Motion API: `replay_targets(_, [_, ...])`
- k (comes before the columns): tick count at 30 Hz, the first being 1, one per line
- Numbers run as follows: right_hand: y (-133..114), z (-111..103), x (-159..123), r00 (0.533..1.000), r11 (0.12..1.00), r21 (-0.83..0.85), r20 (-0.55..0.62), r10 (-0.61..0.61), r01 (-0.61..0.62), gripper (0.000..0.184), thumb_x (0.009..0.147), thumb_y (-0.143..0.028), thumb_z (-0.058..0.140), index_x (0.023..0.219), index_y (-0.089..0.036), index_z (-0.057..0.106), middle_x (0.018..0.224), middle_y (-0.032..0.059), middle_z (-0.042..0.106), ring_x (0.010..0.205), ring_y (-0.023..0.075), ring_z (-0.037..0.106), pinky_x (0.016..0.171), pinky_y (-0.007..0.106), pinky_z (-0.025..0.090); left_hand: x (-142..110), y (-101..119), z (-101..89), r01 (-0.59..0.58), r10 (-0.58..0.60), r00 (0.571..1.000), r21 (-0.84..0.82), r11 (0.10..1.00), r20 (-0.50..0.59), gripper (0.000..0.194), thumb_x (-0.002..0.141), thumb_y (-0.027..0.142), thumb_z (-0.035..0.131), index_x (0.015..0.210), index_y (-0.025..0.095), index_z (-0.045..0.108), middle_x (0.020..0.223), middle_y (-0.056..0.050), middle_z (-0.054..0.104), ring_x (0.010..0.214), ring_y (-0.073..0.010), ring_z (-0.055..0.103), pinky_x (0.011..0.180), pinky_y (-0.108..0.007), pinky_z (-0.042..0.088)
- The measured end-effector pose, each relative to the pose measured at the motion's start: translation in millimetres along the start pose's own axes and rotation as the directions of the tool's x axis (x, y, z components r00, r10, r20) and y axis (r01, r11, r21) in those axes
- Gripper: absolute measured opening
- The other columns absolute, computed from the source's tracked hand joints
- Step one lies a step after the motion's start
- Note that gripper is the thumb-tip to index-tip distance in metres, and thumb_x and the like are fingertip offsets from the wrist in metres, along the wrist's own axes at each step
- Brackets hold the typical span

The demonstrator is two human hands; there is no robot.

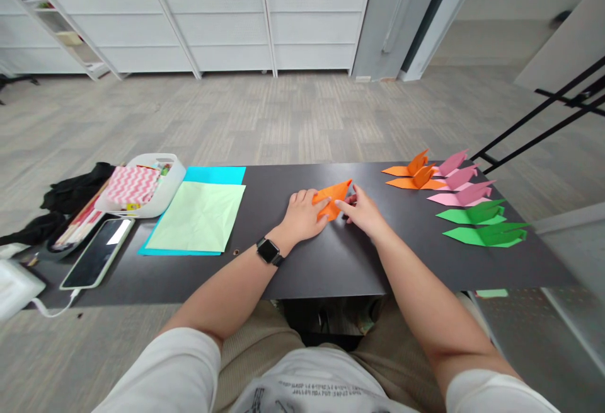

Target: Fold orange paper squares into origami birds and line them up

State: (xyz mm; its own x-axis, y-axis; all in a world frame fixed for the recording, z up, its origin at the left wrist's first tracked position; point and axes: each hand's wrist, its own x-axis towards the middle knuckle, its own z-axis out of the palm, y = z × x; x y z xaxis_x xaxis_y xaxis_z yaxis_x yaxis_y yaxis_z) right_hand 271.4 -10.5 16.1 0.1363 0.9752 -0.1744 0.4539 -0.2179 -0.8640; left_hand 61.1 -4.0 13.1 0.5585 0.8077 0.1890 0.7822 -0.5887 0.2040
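Observation:
A folded piece of orange origami paper [338, 191] lies on the dark table, its pointed tip toward the upper right. My left hand [305, 215] holds its left side down, thumb and fingers resting on the folds. On the right edge, my right hand [363, 211] pinches the paper with the thumb on top and the other fingers curled. Part of the paper is hidden under my fingers. To the right stand finished-looking folded paper birds: orange ones [422, 177], pink ones [466, 195] and green ones [486, 234].
At left, a pale green sheet [198, 217] overlaps blue paper [215, 174]. Beyond it are a white basket [176, 180] with a pink zigzag-patterned item, a phone [97, 258] on a white cable, and black cloth [78, 189]. The dark table [326, 277] ends close to my lap.

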Motion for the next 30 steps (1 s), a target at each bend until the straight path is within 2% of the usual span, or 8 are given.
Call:
replay_targets(4, [2,2,3,1.000,0.999,0.050,0.016,0.013,-0.014,0.068,0.088,-0.025,0.068,0.153,-0.021,0.047,0.091,-0.0008,0.068,0.064,0.0126,0.066,0.049,0.022,0.056,0,0,0.8,-0.004,0.004,1.000,0.006,1.000,-0.006,0.051,0.100,0.046,0.058,0.148,0.032,0.064,0.145,-0.013,0.054,0.127,-0.0344,0.049,0.106,-0.052,0.041])
replay_targets(10, [3,-2,2,0.999,0.991,-0.131,-0.029,0.037,-0.040,0.053,0.088,-0.052,0.073,0.128,-0.019,0.061,0.081,0.0002,0.068,0.056,0.0163,0.064,0.046,0.028,0.052,0,1,2.0,0.004,-0.004,1.000,0.005,1.000,-0.007,0.050,0.101,0.046,0.056,0.148,0.032,0.063,0.144,-0.013,0.054,0.127,-0.0340,0.049,0.107,-0.052,0.040])
replay_targets(12, [3,-5,3,0.999,0.976,-0.219,-0.050,-0.021,0.009,0.036,0.090,-0.044,0.069,0.117,-0.021,0.064,0.080,0.0006,0.070,0.061,0.0176,0.065,0.057,0.030,0.054,0,1,2.4,0.005,-0.005,1.000,0.002,1.000,-0.005,0.051,0.101,0.046,0.056,0.150,0.034,0.062,0.144,-0.012,0.054,0.127,-0.0335,0.049,0.107,-0.051,0.039])
replay_targets(15, [5,-7,4,0.973,0.950,-0.268,-0.114,-0.199,0.163,0.019,0.085,-0.029,0.062,0.103,-0.023,0.064,0.092,0.0034,0.073,0.083,0.0221,0.069,0.080,0.037,0.057,0,1,1.7,0.007,-0.007,1.000,0.000,1.000,0.002,0.053,0.100,0.046,0.057,0.152,0.035,0.060,0.143,-0.011,0.055,0.127,-0.0330,0.049,0.107,-0.051,0.039])
replay_targets(18, [7,-5,7,0.941,0.938,-0.189,-0.126,-0.315,0.289,0.022,0.080,-0.029,0.061,0.101,-0.024,0.061,0.104,0.0056,0.073,0.097,0.0252,0.068,0.091,0.042,0.055,0,2,0.1,0.008,-0.008,1.000,0.002,1.000,0.001,0.054,0.101,0.046,0.056,0.154,0.035,0.058,0.145,-0.011,0.054,0.126,-0.0327,0.049,0.107,-0.050,0.039])
replay_targets(23, [10,8,7,0.951,0.955,0.051,-0.125,-0.284,0.292,0.052,0.081,-0.042,0.069,0.128,-0.023,0.055,0.117,0.0088,0.071,0.098,0.0246,0.070,0.091,0.045,0.058,-1,4,-1.0,0.001,-0.001,1.000,0.019,1.000,0.005,0.053,0.100,0.045,0.057,0.152,0.033,0.058,0.143,-0.013,0.055,0.125,-0.0342,0.049,0.106,-0.052,0.041])
replay_targets(27, [12,18,6,0.909,0.915,-0.123,-0.119,-0.398,0.385,0.052,0.088,-0.039,0.066,0.137,-0.023,0.060,0.118,0.0110,0.068,0.108,0.0285,0.067,0.100,0.049,0.057,-1,7,0.6,-0.004,0.004,1.000,0.018,1.000,-0.002,0.050,0.102,0.045,0.054,0.151,0.032,0.059,0.141,-0.014,0.056,0.125,-0.0346,0.050,0.107,-0.053,0.042])
replay_targets(30, [15,19,6,0.860,0.841,-0.317,-0.124,-0.495,0.438,0.050,0.092,-0.027,0.055,0.141,-0.022,0.062,0.121,0.0132,0.064,0.118,0.0301,0.064,0.109,0.050,0.053,0,3,0.6,-0.034,0.034,0.999,-0.023,0.999,-0.014,0.050,0.105,0.042,0.051,0.154,0.033,0.056,0.147,-0.011,0.055,0.132,-0.0325,0.050,0.119,-0.057,0.035])
